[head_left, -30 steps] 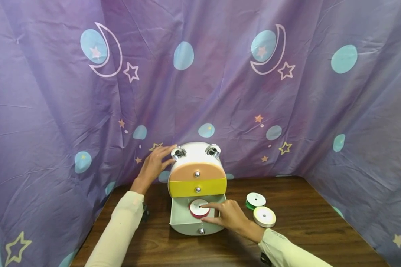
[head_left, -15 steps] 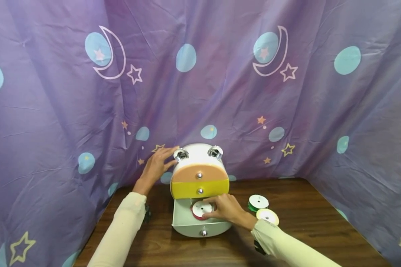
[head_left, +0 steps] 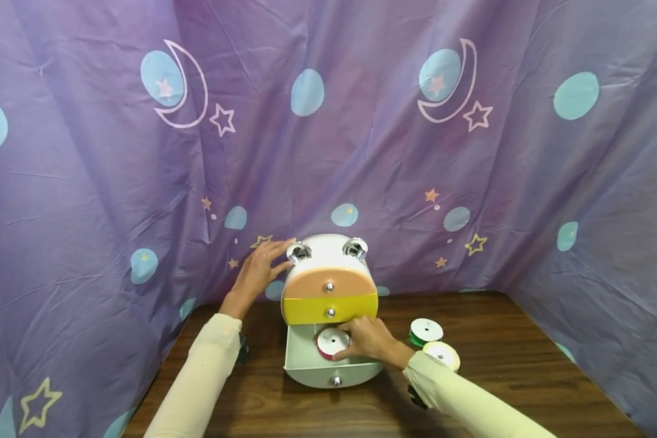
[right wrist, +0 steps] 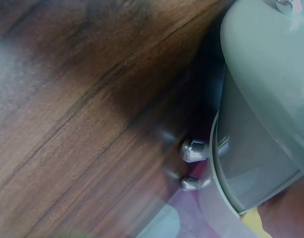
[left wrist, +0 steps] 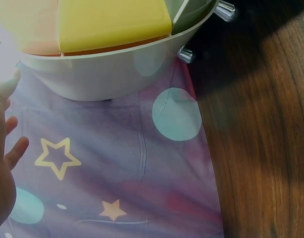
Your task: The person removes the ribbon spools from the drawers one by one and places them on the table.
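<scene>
A small chest of drawers (head_left: pixel 326 258) with a white top and two chrome ring-shaped eyes stands on the table. Its bottom green drawer (head_left: pixel 301 359) is pulled out; the orange and yellow drawers above are closed. Inside the green drawer lies a spool of red ribbon (head_left: pixel 331 344) with a white face. My right hand (head_left: pixel 369 337) reaches in over the drawer's right side, thumb and fingers gripping the spool's right edge. With loosely spread fingers, my left hand (head_left: pixel 258 267) touches the chest's upper left side by one eye. In the right wrist view the drawer front (right wrist: pixel 276 64) hides most of that hand.
To the right of the chest, a green ribbon spool (head_left: pixel 426 330) and a pale yellow ribbon spool (head_left: pixel 441 354) lie on the dark wooden table (head_left: pixel 493 365). A purple curtain (head_left: pixel 383 164) with stars and moons surrounds the back and sides.
My right hand has moved further into the drawer, its thumb and fingers closing around the red ribbon spool. The left hand stays by the chest's eye. The view has shifted slightly.
</scene>
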### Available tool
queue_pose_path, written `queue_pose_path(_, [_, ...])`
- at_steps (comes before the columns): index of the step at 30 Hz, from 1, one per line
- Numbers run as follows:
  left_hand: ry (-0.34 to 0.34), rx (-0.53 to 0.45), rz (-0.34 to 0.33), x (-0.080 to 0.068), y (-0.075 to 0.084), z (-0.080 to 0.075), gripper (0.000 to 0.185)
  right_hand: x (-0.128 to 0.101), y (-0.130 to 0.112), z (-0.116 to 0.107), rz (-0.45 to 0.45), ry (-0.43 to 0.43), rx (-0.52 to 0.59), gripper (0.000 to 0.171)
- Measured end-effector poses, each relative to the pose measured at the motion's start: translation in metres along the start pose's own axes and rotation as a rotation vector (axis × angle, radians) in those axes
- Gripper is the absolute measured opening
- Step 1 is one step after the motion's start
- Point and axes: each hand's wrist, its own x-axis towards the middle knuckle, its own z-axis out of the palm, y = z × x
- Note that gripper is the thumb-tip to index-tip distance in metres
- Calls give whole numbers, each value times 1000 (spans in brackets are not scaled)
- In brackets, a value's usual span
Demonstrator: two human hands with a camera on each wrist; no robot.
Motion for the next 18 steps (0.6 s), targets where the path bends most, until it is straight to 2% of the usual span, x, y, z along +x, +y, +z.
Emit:
queue_pose_path(11, [5, 1, 4, -1, 0, 2, 62, 4, 1, 5, 10, -19, -55, 58])
queue_pose_path(18, [-19, 11, -27, -1, 1, 0, 62, 5, 0, 6, 14, -19, -56, 59])
